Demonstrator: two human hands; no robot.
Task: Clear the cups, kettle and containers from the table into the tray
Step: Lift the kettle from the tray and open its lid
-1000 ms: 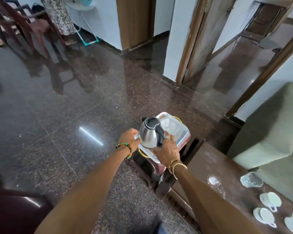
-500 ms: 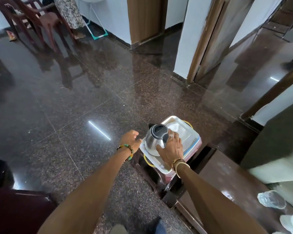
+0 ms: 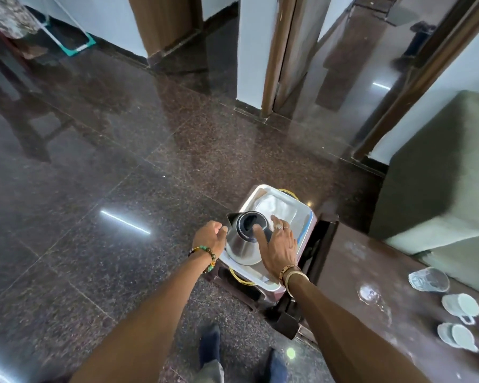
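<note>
The kettle (image 3: pixel 244 241) stands upright in the tray (image 3: pixel 260 188), its long axis vertical. Its spout points to the far left and its black lid faces up at the camera. It stands in the tray's near end.

The tray is a pale rectangle with yellow loop handles at both short ends. Its long axis runs from the near left to the far right. It sits on a dark stand (image 3: pixel 288 319) at the end of the bench (image 3: pixel 351 275), not on the bench itself. Besides the kettle it holds a white folded cloth (image 3: pixel 278 210), which lies flat in the far half.

The right grip (image 3: pixel 278 250) is released. Its fingers (image 3: pixel 275 220) are straight and spread, reaching past the kettle over the cloth, and the thumb lies across the lid. The palm covers the kettle's right side, where the handle would be, and nothing is clasped. Rings show on two fingers and gold bangles (image 3: pixel 291 273) circle the wrist.

The left grip (image 3: pixel 209 239) hangs just beside the kettle's left flank, below the spout. Its fingers are loosely curled and hold nothing. I cannot tell whether the fingertips touch the metal. A beaded bracelet (image 3: pixel 205 254) is on that wrist.

On the bench, well apart from the tray, a clear glass (image 3: pixel 429 279) stands near the far edge, and white cups (image 3: pixel 461 306) cluster beside it towards the camera. A grey-green sofa (image 3: pixel 440 189) sits beyond the bench, and the floor (image 3: pixel 122 189) is dark polished stone.
</note>
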